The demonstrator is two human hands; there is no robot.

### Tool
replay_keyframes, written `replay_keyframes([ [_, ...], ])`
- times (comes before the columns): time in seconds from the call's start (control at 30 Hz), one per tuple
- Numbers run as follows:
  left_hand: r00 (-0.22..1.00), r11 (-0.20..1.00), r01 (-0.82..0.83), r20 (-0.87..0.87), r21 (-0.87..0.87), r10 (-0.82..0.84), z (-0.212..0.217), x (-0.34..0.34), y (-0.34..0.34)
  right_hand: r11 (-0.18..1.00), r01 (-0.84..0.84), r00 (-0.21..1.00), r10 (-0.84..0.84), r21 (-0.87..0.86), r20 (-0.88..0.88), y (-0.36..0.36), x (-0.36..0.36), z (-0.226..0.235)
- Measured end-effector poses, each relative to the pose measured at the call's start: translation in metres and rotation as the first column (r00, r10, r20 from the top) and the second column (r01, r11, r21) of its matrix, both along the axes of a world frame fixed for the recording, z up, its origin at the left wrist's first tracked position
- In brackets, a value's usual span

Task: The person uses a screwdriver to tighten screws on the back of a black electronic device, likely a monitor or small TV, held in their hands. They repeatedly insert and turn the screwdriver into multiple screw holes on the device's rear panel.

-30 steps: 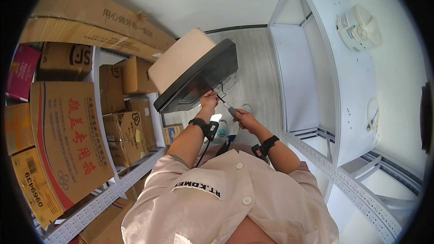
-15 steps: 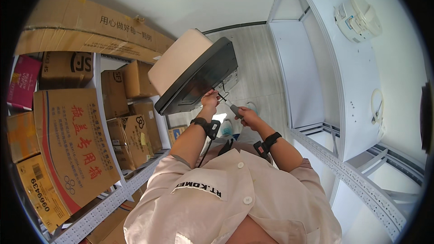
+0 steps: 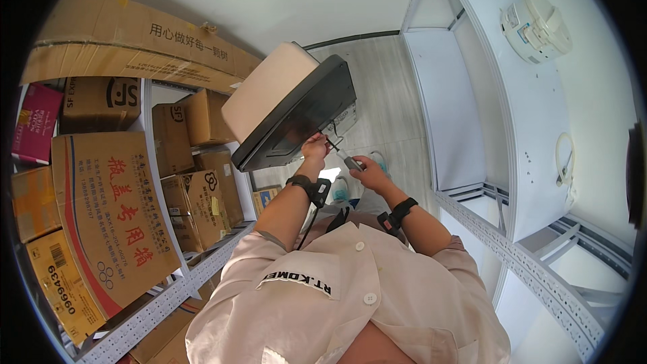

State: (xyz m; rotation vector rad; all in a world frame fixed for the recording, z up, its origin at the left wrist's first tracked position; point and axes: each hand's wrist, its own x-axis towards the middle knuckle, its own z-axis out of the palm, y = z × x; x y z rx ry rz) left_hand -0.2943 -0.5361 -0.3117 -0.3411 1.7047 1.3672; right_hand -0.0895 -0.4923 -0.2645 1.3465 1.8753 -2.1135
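A boxy appliance (image 3: 290,104) with a beige body and a black underside is tipped up in front of me. My left hand (image 3: 315,148) grips its black lower edge. My right hand (image 3: 369,172) holds a screwdriver (image 3: 345,157) with a grey handle, and the tip points at the black underside next to my left fingers. Both wrists wear black bands. My light shirt (image 3: 350,296) fills the lower middle of the view.
Several brown cardboard boxes (image 3: 114,216) crowd a perforated metal shelf (image 3: 168,290) on the left. White shelf units (image 3: 472,128) stand on the right, with a round white device (image 3: 536,23) on one. A grey floor (image 3: 377,81) lies beyond the appliance.
The view has shifted slightly. Both hands stay at the appliance's underside, the screwdriver still against it.
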Motion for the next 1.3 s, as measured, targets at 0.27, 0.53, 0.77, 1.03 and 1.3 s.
replay_keyframes([
  [0.27,1.0,1.0,-0.01,-0.015,0.007,0.01,0.001,0.002,0.002,0.958,-0.042,0.997,0.06,0.284,-0.057,-0.003,0.003,-0.015],
  [0.53,0.999,1.0,-0.002,-0.053,-0.019,0.001,-0.003,0.0,-0.001,1.0,-0.008,0.999,0.01,0.029,-0.052,-0.004,-0.004,0.007],
  [0.77,0.998,0.999,0.034,-0.044,-0.007,-0.034,-0.002,0.0,-0.001,0.966,0.005,0.991,0.029,0.26,-0.129,-0.011,0.002,-0.031],
  [1.03,0.997,0.997,0.08,-0.022,0.0,-0.08,-0.007,-0.003,-0.006,0.934,0.059,0.997,-0.035,0.353,-0.075,-0.023,0.001,-0.027],
  [1.3,0.987,0.987,0.16,0.006,0.021,-0.161,0.0,-0.004,-0.004,0.89,0.422,0.905,-0.402,0.173,-0.139,-0.04,-0.007,-0.05],
])
